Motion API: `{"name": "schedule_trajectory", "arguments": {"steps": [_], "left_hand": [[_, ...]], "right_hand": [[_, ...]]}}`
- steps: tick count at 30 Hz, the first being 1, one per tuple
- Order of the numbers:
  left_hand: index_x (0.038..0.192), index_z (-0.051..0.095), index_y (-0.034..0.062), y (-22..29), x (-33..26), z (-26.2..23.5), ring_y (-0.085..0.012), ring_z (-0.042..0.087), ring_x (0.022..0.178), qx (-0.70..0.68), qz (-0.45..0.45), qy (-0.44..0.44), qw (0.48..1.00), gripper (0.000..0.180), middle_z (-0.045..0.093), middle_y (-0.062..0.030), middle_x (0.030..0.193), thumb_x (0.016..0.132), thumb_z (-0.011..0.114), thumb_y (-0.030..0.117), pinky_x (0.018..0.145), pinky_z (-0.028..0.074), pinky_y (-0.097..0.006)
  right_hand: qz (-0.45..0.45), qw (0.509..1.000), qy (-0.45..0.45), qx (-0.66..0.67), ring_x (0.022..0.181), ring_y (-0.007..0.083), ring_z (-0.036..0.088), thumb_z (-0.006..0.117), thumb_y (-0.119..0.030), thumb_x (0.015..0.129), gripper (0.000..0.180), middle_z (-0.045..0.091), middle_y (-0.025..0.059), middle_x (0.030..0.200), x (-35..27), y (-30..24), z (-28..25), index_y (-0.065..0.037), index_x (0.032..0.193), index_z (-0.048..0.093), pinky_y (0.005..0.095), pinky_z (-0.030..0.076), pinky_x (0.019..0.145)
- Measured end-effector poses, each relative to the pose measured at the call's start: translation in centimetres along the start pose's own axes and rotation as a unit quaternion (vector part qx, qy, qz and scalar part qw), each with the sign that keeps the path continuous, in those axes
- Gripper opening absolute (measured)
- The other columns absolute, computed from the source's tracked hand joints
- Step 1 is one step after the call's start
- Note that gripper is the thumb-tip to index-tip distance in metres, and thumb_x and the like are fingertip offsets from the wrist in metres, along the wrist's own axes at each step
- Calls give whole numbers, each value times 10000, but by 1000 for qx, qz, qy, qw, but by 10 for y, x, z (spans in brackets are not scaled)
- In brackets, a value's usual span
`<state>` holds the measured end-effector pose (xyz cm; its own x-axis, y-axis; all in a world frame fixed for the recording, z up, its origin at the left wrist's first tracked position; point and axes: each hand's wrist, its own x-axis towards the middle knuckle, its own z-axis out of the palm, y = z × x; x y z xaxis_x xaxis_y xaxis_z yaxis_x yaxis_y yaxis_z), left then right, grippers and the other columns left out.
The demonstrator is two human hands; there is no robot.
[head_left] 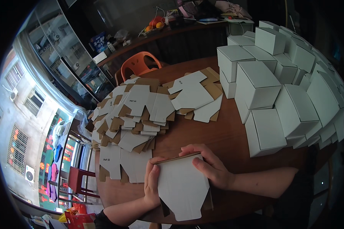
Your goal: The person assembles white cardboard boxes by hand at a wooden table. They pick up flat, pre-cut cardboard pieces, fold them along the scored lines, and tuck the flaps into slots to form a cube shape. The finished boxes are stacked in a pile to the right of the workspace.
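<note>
Between my two hands is a partly folded white cardboard box (182, 185), close to the table's near edge. Its far edge shows brown board, and a tapered white flap points down toward me. My left hand (153, 183) grips the box's left side, thumb along the edge. My right hand (212, 166) holds the upper right corner, thumb on the white face and fingers behind. Left of the hands lies a heap of flat box blanks (137, 100), white on one side and brown on the other. Some more blanks (193, 88) lie farther back in the middle.
Folded white boxes (258, 84) are stacked high on the right of the round brown table (195, 131). An orange chair (139, 63) stands at the far side. Behind it, a sideboard (172, 34) carries fruit and bags. A dark red stool (79, 179) is at the left.
</note>
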<state>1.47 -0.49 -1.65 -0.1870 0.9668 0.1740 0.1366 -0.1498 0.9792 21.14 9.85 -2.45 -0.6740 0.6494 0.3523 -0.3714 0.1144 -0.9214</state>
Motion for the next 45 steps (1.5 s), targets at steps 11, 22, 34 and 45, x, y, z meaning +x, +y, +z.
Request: {"name": "schedule_trajectory", "arguments": {"steps": [11,22,34,45], "left_hand": [[1190,452,41,-9,1,1,-251,574,1165,-57,72,-19,996,348,541,-229,1346,1124,277,334,1009,479,-401],[1126,482,53,-5,4,6,-216,538,1156,-143,15,-2,990,201,545,-206,1340,1086,364,211,1003,452,-365],[1267,490,34,4,2,1,-265,560,1224,-193,-89,-8,977,303,576,-189,1329,1039,445,228,1056,451,-399],[1250,499,32,5,1,3,-275,542,1258,-207,-86,-5,975,273,571,-197,1344,1040,453,200,1087,427,-413]], "right_hand": [[-34,998,-6,-56,1213,202,523,476,-304,1091,277,553,108,1278,2,4,-5,-106,1191,642,357,401,1034],[-34,998,4,-56,1191,202,548,458,-263,1094,272,592,98,1158,3,7,-6,-71,1067,648,352,417,1008],[12,1000,6,0,1148,162,547,450,-189,1068,232,590,87,1186,1,6,-3,-38,1172,592,338,425,998],[98,995,-8,31,1064,127,559,440,-266,1030,344,612,96,1165,4,-3,-5,-10,1226,559,306,449,940]]}}
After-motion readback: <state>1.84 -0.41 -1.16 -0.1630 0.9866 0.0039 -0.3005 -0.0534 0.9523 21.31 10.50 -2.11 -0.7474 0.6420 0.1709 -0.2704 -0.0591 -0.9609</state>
